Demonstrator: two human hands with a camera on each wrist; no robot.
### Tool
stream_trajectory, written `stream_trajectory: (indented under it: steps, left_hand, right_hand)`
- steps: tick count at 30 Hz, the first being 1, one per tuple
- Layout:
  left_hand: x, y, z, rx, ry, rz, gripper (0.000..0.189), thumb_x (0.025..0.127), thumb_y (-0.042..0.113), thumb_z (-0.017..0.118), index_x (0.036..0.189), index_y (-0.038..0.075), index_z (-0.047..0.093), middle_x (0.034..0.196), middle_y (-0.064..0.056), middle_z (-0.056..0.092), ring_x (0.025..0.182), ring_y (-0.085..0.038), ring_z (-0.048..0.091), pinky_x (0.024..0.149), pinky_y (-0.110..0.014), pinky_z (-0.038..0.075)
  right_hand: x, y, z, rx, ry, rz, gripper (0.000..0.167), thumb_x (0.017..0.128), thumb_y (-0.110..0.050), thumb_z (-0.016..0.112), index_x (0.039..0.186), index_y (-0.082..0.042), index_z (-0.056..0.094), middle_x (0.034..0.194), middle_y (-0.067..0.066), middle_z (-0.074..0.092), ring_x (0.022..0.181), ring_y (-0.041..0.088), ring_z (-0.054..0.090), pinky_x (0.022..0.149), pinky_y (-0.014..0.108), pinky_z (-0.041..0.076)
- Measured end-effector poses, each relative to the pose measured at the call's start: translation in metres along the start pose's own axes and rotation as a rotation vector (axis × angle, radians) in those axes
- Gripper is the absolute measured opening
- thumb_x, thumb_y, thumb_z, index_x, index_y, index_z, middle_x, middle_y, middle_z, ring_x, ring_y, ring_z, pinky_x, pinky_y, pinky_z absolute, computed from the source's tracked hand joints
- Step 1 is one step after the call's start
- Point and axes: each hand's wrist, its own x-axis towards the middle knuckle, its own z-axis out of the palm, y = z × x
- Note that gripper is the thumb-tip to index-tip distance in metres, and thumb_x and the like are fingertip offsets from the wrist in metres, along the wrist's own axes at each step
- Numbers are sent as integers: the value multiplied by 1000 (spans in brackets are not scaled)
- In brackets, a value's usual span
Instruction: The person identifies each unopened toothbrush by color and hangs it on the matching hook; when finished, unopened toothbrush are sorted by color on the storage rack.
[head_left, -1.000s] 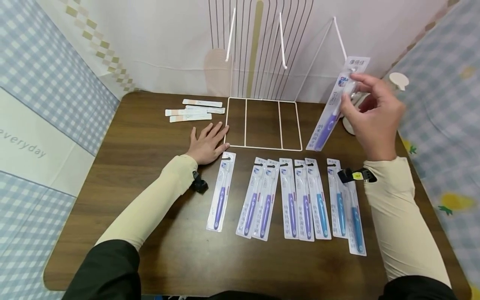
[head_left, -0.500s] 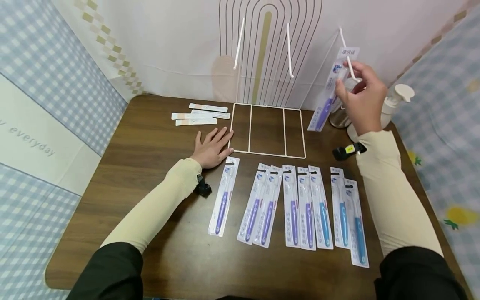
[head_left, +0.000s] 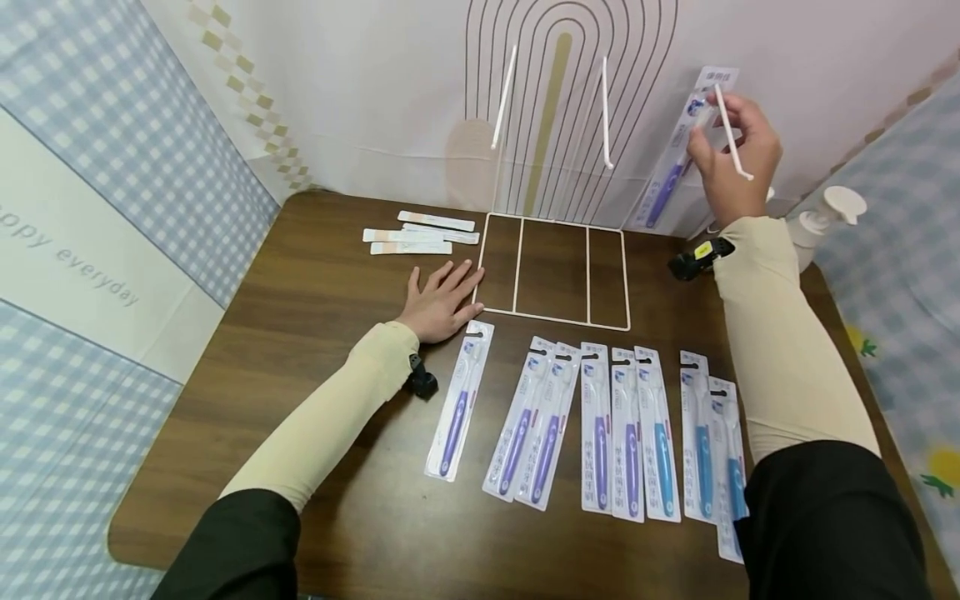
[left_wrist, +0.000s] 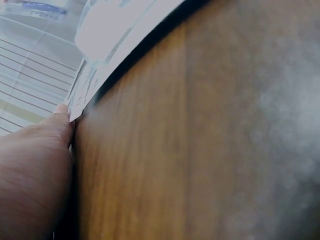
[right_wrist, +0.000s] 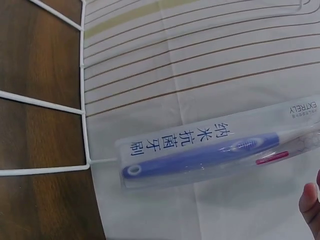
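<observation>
My right hand (head_left: 742, 154) is up at the back right, thumb and index finger on the edge of a packaged purple toothbrush (head_left: 663, 193). A white hook (head_left: 731, 129) of the wire rack sticks out from near the top of the card and crosses in front of the hand. In the right wrist view the purple handle (right_wrist: 200, 155) lies against the curtain, above the rack's base, and a fingertip (right_wrist: 309, 197) shows at the edge. My left hand (head_left: 442, 304) rests flat on the table, fingers spread, at the left side of the rack's base (head_left: 555, 318).
Several packaged toothbrushes (head_left: 600, 433), purple and blue, lie in front of the rack. One purple one (head_left: 459, 404) lies apart, below the left hand. Small paper strips (head_left: 420, 236) are at back left. Two other hooks (head_left: 606, 112) project forward. A pump bottle (head_left: 813, 221) stands right.
The right hand has moved up and back with the packaged toothbrush, which now sits further back along the right hook. The head view has shifted; the left hand stays at the base.
</observation>
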Motion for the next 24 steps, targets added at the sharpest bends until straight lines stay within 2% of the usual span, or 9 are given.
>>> stream_trajectory:
  steps: [3, 6, 10, 13, 15, 18, 21, 24]
  left_hand:
    - [0, 2, -2, 4, 2, 6, 69, 112, 58, 34, 172, 33, 10, 178, 5, 2, 163, -24, -1, 121, -66, -13]
    - [-1, 4, -6, 1, 4, 9, 69, 112, 57, 35, 172, 32, 11, 178, 4, 3, 163, -24, 0, 121, -67, -13]
    - [-1, 4, -11, -2, 8, 7, 70, 112, 57, 36, 172, 31, 12, 178, 4, 3, 163, -24, 0, 122, -66, -13]
    - [0, 4, -13, 7, 7, -1, 70, 112, 58, 35, 172, 32, 11, 178, 5, 3, 163, -23, 0, 122, -66, -13]
    - [2, 4, -13, 11, 4, -4, 70, 112, 58, 35, 172, 33, 10, 178, 5, 2, 163, -23, -1, 122, -66, -13]
    - [2, 4, -15, 6, 0, -1, 70, 112, 58, 35, 172, 32, 10, 178, 5, 2, 163, -23, -1, 121, -66, -14]
    - [3, 5, -16, 1, -1, 2, 70, 112, 58, 36, 172, 32, 10, 178, 6, 1, 163, -23, -2, 121, -66, -14]
    - [4, 5, -17, 3, 3, -2, 70, 112, 59, 35, 172, 33, 10, 178, 5, 1, 163, -23, -2, 121, -65, -14]
  right_hand:
    - [0, -2, -2, -10, 3, 5, 33, 90, -11, 72, 121, -17, 79, 109, -6, 74, 75, -1, 53, 66, 18, 39]
    - [-3, -8, -5, -31, -2, 7, 35, 90, -11, 72, 124, -18, 76, 112, -9, 69, 70, -2, 46, 68, 18, 39]
    - [-11, -12, -8, -31, 5, 57, 40, 89, -13, 73, 129, -18, 70, 117, -11, 54, 83, 0, 45, 73, 20, 41]
    - [-27, -9, -6, -15, -5, 131, 37, 89, -14, 74, 125, -19, 69, 116, -10, 50, 84, 2, 45, 76, 21, 40]
    - [-47, -8, -2, -21, -55, 163, 32, 90, -16, 76, 121, -17, 71, 113, -10, 51, 80, 4, 46, 76, 21, 39]
    - [-88, -14, 9, -72, -225, 146, 25, 93, -16, 78, 116, -12, 75, 111, -8, 57, 82, 8, 50, 77, 23, 40]
    - [-131, -28, 22, -163, -473, 27, 22, 94, -18, 80, 114, -7, 78, 108, 0, 66, 88, 16, 56, 80, 31, 45]
    - [-168, -45, 37, -253, -716, -104, 25, 94, -27, 83, 112, -9, 81, 105, 6, 73, 93, 23, 61, 86, 41, 46]
